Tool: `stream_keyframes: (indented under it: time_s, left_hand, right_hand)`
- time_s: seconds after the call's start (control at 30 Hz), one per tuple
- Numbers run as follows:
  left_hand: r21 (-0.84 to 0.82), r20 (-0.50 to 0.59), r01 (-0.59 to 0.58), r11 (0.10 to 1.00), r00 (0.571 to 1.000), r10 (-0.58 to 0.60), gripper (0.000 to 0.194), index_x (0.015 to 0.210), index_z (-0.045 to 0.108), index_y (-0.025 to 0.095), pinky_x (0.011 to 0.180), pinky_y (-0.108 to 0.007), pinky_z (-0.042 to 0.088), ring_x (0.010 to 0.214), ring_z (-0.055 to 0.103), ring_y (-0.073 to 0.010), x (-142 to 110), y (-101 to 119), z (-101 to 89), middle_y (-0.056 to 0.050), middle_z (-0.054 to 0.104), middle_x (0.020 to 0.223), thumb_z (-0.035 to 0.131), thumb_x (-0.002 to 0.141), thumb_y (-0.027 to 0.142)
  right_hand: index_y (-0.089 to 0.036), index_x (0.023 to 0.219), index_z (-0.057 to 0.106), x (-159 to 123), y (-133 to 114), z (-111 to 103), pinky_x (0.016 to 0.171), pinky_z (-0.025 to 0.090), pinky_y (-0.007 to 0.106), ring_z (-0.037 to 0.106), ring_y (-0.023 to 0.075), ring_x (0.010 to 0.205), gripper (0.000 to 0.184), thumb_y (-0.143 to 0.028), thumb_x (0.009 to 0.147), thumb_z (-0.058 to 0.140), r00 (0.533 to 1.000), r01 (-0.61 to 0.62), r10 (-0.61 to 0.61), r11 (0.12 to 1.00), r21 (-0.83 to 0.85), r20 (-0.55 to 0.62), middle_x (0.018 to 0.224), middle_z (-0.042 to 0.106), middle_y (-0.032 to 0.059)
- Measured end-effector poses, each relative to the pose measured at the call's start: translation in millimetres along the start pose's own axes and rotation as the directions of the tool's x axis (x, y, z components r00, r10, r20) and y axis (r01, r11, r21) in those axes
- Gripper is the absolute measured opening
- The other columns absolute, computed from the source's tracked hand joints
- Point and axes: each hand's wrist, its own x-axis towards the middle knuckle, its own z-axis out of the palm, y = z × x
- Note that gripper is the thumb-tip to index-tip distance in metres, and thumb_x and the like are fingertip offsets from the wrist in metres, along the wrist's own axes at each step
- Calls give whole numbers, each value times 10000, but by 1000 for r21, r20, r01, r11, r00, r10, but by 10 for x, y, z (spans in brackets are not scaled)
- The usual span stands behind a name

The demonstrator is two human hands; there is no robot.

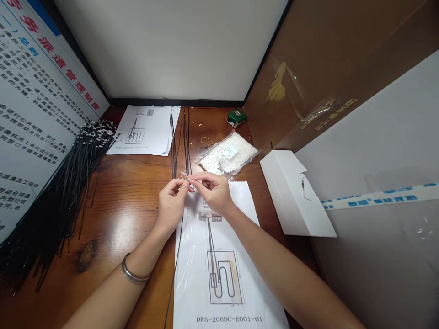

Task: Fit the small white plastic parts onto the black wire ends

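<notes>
My left hand point(170, 203) and my right hand point(216, 194) meet above the top of a printed drawing sheet point(270, 292). Both are closed in a pinch, fingertips nearly touching. A tiny white piece point(190, 182), which looks like a connector housing, shows between them. From under my left hand a thin black wire point(176, 262) trails down along the sheet's left edge. Its upper end is hidden by my fingers, which seem to grip it. Just beyond my hands lie several loose black wires point(173, 146) and a clear bag of small white connector pieces point(219, 155).
A thick bundle of black wires point(68, 192) with white ends leans at the left. Another drawing sheet point(154, 123) lies at the back. A green tape measure point(236, 118), yellow rubber bands point(205, 140) and a folded white card point(291, 196) are near the right-hand boxes.
</notes>
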Motion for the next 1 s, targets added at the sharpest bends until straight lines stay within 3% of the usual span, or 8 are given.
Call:
stream_keyframes:
  time_s: [0.13, 0.23, 0.57, 0.7, 1.0]
  left_hand:
    - [3, 11, -11, 1000, 1000, 11, 157, 700, 643, 169, 713, -268, 456, 720, 589, -156, -1, 7, -2, -22, 645, 702, 608, 801, 285]
    - [0, 21, -12, 1000, 1000, 12, 150, 717, 650, 166, 723, -266, 457, 726, 589, -153, -3, 6, -6, -21, 649, 708, 607, 806, 278]
    - [-77, 50, 76, 994, 996, -73, 174, 783, 657, 179, 683, -271, 464, 761, 615, -167, 4, -29, -10, -35, 671, 766, 621, 799, 349]
    - [-119, 42, 98, 988, 995, -94, 173, 779, 642, 180, 624, -258, 453, 720, 606, -158, 3, -12, -6, -28, 648, 721, 652, 768, 353]
    - [-145, 33, 118, 982, 993, -114, 179, 736, 635, 175, 582, -250, 442, 693, 596, -155, -1, -12, -6, -31, 639, 695, 661, 751, 352]
  right_hand:
    - [-198, 819, 749, -4, 11, 0, 415, 318, 266, 440, 85, 459, 125, -279, 776, 665, 1000, -18, 18, 1000, -6, 10, 837, 732, 69]
    - [-193, 828, 749, -5, 16, -1, 402, 292, 262, 402, 73, 430, 128, -277, 775, 670, 999, -32, 32, 999, 16, 23, 832, 729, 67]
    - [-192, 818, 746, 10, 0, -3, 584, 529, 310, 652, 170, 693, 138, -308, 762, 697, 993, -122, 121, 982, 146, 13, 852, 733, 76]
    - [-201, 805, 748, 23, 1, -9, 641, 549, 323, 665, 174, 726, 118, -298, 750, 712, 991, -133, 134, 978, 161, 2, 841, 736, 64]
    - [-191, 829, 747, 11, 28, -15, 598, 529, 310, 656, 172, 706, 155, -322, 762, 699, 992, -127, 123, 983, 133, 33, 849, 735, 75]
